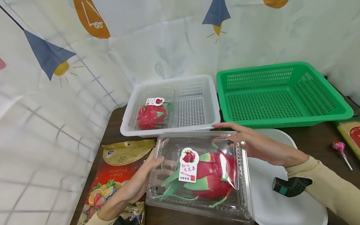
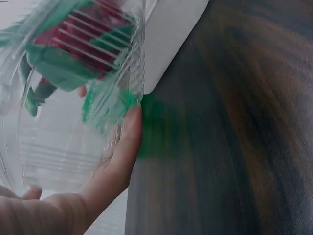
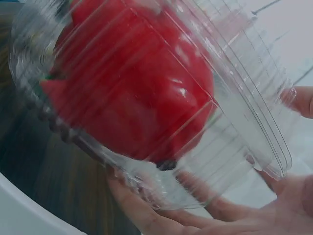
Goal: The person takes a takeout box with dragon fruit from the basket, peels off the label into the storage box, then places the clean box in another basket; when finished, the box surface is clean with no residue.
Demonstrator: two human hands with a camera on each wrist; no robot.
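A clear plastic box [image 1: 171, 193] with a red dragon fruit [image 1: 215, 175] and a white label [image 1: 189, 165] is held up between both hands. My left hand [image 1: 140, 179] grips its left side, thumb on the lid's edge; in the left wrist view the left hand [image 2: 105, 183] has its fingers along the box's underside. My right hand [image 1: 253, 143] grips the upper right corner, thumb on the lid. In the right wrist view the fingers of the right hand [image 3: 210, 215] spread beneath the box, near the red fruit [image 3: 137, 83].
Behind stand a white basket [image 1: 168, 131] holding another boxed dragon fruit [image 1: 152, 116] and a green basket [image 1: 281, 120]. A candy bag [image 1: 112, 175] lies at left, a white tray [image 1: 284, 206] under my right arm, a lollipop [image 1: 338, 146] and another bag [image 1: 351, 134] at far right.
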